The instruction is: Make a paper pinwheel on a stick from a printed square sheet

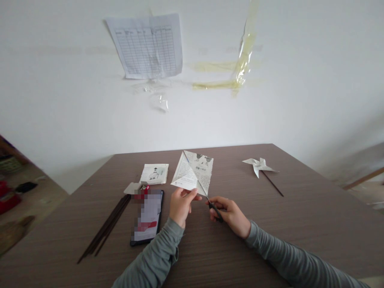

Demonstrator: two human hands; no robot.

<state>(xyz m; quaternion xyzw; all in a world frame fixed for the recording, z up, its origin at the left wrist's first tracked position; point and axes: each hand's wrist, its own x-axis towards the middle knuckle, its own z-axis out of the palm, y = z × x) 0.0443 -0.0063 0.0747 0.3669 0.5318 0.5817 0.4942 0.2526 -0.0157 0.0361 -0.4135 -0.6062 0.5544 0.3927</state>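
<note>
Paper, a printed square folded or creased along a diagonal, is held up above the middle of the table, tilted toward the far edge, with the scissors cutting into it from its near corner. To cut well here, the blades should follow the crease line toward the centre and stop short of it, while the sheet is kept taut and flat so the thin paper does not buckle or tear sideways; short, steady snips look safer than one long bite.

The left hand is raised off the table, wrist bent upward, pinching the lower left corner of the sheet between thumb and fingers. The right hand sits lower and nearer the front edge, curled closed around the black handles of the scissors, blades pointing up and away into the sheet. Both forearms, in grey sleeves, come in from the near edge.

Left of the hands lie a phone, a bundle of dark sticks and a small booklet. Toward the far right corner rests a finished pinwheel on its stick.
</note>
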